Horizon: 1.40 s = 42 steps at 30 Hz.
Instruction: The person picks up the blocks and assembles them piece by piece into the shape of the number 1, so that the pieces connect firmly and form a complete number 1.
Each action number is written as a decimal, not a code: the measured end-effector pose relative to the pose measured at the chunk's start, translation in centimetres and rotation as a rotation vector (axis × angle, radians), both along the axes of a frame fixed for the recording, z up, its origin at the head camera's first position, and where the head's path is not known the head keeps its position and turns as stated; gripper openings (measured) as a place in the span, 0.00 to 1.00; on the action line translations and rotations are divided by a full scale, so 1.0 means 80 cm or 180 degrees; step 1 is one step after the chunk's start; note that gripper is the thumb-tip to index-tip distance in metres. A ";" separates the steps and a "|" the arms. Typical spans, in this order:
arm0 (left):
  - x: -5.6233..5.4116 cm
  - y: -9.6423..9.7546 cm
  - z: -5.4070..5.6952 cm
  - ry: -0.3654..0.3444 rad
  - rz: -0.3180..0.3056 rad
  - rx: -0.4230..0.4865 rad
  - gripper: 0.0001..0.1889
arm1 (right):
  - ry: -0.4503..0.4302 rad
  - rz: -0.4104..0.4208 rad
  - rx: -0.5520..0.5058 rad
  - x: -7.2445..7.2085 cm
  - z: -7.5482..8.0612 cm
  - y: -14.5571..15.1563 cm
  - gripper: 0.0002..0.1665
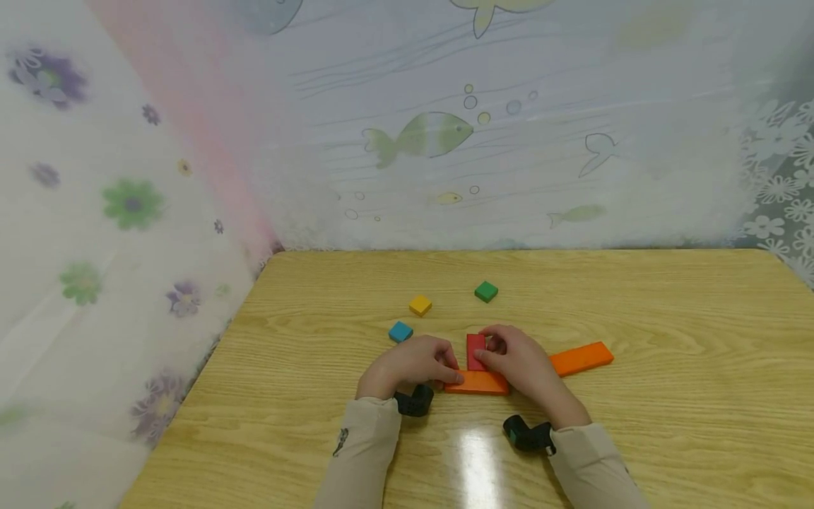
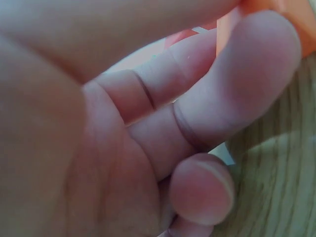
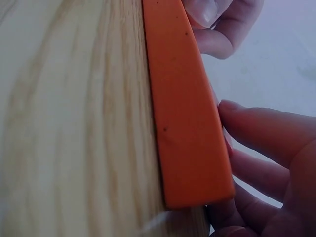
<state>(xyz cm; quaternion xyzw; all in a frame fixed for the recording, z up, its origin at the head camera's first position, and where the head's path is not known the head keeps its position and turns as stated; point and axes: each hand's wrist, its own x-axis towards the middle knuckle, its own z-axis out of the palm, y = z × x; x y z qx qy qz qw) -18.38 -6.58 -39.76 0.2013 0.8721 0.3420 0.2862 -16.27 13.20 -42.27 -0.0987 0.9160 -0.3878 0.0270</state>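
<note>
An orange rectangular block [image 1: 477, 382] lies on the table, its long side running left to right. My left hand [image 1: 410, 364] pinches its left end, thumb on the near side. Against its far edge is a red rectangular block [image 1: 475, 351], set crosswise to it. My right hand [image 1: 521, 360] holds the red block between thumb and fingers. In the right wrist view the orange block [image 3: 187, 108] hides most of the red one. Only a corner of the orange block [image 2: 301, 22] shows past the left hand's fingers [image 2: 207, 98] in the left wrist view.
A second, longer orange block [image 1: 581, 358] lies to the right, partly behind the right hand. Beyond the hands are small blue [image 1: 400, 332], yellow [image 1: 420, 305] and green [image 1: 486, 291] blocks. Printed curtains [image 1: 534, 162] hang past the table's far and left edges.
</note>
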 end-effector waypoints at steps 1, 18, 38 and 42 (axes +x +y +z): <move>0.000 0.000 0.000 0.0007 -0.0005 -0.0001 0.07 | -0.0007 0.0005 -0.0004 0.000 0.000 0.000 0.22; 0.004 0.000 0.006 0.0145 -0.0087 -0.0100 0.09 | -0.0095 0.0053 0.0173 0.002 0.004 0.000 0.23; 0.001 0.000 0.001 0.0054 -0.0060 -0.0047 0.08 | -0.0192 0.0120 -0.0052 0.002 0.004 0.005 0.24; 0.001 0.000 0.002 0.0059 -0.0037 -0.0054 0.09 | -0.0203 0.0143 -0.0139 0.002 0.006 0.007 0.23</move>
